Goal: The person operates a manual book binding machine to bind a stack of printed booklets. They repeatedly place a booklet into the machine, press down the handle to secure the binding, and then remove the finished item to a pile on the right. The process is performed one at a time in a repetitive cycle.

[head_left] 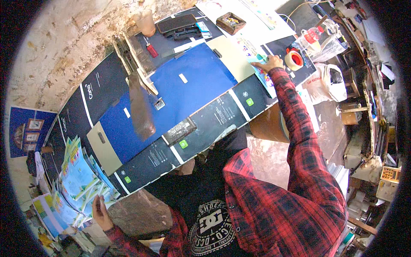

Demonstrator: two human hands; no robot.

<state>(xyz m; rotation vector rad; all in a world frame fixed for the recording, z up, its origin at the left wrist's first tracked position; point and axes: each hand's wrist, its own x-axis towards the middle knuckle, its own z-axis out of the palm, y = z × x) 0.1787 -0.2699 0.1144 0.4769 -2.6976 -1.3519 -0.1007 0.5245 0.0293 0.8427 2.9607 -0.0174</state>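
My right hand reaches across to the far right of the table, its fingers stretched out on colourful printed sheets. Low on the left, my left hand is open, with its fingers up beside a thick fanned pile of light-blue printed booklets. Whether its fingertips touch the pile I cannot tell. Between the hands lies a flat blue board with beige ends. Over it extends a long brown arm, blurred, with a small metal piece beside it.
Toward the back are a phone, a small tray, a red lighter and a plastic cup. Tape rolls, a clear bottle and a white plastic bag stand at the right. A dark block lies along the near edge.
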